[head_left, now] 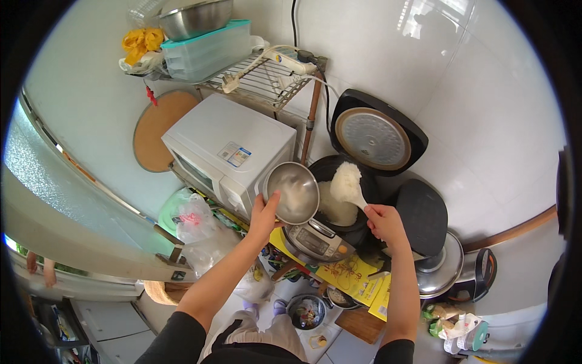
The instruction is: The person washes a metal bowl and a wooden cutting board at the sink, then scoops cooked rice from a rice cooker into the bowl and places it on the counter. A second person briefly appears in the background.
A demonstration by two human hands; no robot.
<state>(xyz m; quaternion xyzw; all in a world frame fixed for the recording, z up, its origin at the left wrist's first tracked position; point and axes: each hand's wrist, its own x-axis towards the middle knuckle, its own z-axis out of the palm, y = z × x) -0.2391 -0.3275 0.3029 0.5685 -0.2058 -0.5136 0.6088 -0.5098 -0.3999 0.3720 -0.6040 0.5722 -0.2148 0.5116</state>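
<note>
My left hand [265, 213] grips the rim of a steel bowl [293, 193], thumb on its edge; a little whitish residue or reflection shows inside. In my right hand [386, 225] is a white rice paddle [361, 201], tilted up with a large clump of cooked rice [346, 181] on it. The paddle is over the open rice cooker [315, 242], to the right of the bowl. More rice [337, 209] lies in the cooker's dark inner pot [322, 168]. Behind it the cooker's lid [372, 138] stands raised. My right fingers are wrapped round the paddle's handle.
Left of the cooker stands a white microwave [227, 130], below a wire rack [267, 82] holding a plastic box [206, 54]. At right are a black appliance [422, 215] and a lidded steel pot [445, 267]. Plastic bags [209, 242] hang at left; a bin [305, 312] stands below.
</note>
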